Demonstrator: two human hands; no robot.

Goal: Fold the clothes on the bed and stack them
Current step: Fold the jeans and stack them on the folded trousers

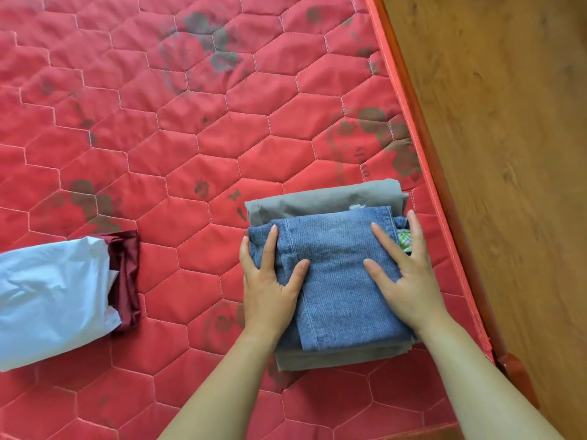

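Open hands — left hand [270,282], right hand [408,281] — flat on folded jeans [338,290], long axis near-to-far.

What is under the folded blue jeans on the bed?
A folded grey garment, showing beyond the jeans at far and near edges. A green checked scrap peeks out; anything else is covered.

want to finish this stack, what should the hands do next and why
Probably lift both hands away and reach for the white garment: left hand and right hand lie flat on the folded jeans, which already sit on the grey garment.
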